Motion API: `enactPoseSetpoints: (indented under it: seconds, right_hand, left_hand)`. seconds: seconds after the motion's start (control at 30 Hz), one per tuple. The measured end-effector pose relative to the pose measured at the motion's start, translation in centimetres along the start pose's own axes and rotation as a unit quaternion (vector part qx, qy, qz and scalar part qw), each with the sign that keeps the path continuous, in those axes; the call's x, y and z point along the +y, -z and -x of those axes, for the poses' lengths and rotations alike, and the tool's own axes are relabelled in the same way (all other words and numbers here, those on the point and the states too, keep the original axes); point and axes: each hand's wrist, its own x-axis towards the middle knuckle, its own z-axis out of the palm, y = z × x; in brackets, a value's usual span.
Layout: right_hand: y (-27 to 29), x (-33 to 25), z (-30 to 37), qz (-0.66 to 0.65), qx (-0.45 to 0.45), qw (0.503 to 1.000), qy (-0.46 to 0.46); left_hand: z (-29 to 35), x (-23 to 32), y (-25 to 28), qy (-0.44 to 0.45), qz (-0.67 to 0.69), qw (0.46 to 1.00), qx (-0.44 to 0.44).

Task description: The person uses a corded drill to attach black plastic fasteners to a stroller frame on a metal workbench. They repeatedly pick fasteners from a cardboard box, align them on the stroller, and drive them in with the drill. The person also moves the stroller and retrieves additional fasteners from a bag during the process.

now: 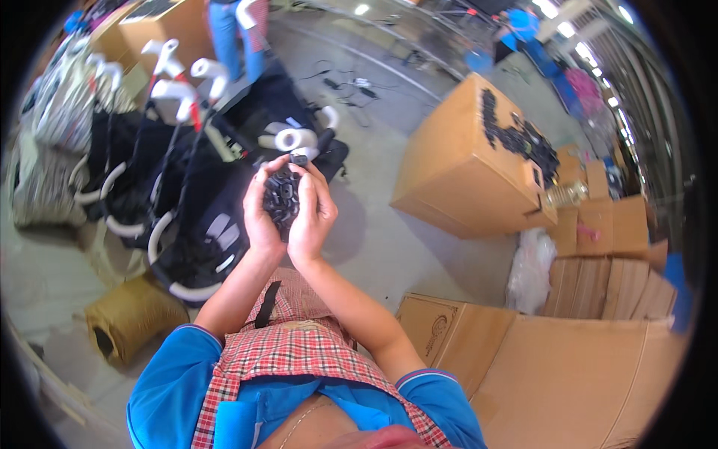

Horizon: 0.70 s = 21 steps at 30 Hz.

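Note:
My left hand (pixel 259 211) and my right hand (pixel 313 217) are cupped together in front of me. Between them lies a heap of small black plastic pieces (pixel 281 200), too small to name exactly. One larger black piece (pixel 299 159) sits at the fingertips on the far side of the heap. Just beyond and to the left stand black fabric frames (pixel 194 179) with white foam-covered bars. A white foam ring end (pixel 292 139) shows right behind my fingertips.
A tall cardboard box (pixel 456 165) at the right carries a spread of black pieces (pixel 523 138). Flattened cartons (pixel 568 374) lie near right, beside a clear plastic bag (pixel 531 273). A brown wrapped roll (pixel 134 318) rests on the floor at left. A person (pixel 232 37) stands beyond the frames.

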Motion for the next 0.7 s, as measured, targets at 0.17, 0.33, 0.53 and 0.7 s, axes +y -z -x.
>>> enactPoseSetpoints:
  seconds: [0.17, 0.33, 0.53, 0.7]
  right_hand:
    - [6.9, 0.8, -7.1, -0.021, 0.106, 0.994, 0.025]
    - [12.7, 2.1, -15.2, -0.036, 0.182, 0.982, 0.030]
    - [19.4, 3.7, -26.6, -0.029, 0.254, 0.966, 0.037]
    - [27.1, 4.4, -35.3, -0.006, 0.327, 0.942, 0.078]
  left_hand:
    - [-3.7, -8.0, -6.1, 0.077, 0.004, 0.996, -0.051]
    - [-9.0, -15.7, -11.4, 0.124, -0.033, 0.989, -0.079]
    - [-16.3, -24.7, -18.1, 0.189, -0.084, 0.970, -0.127]
    - [-21.1, -34.3, -24.1, 0.253, -0.080, 0.949, -0.170]
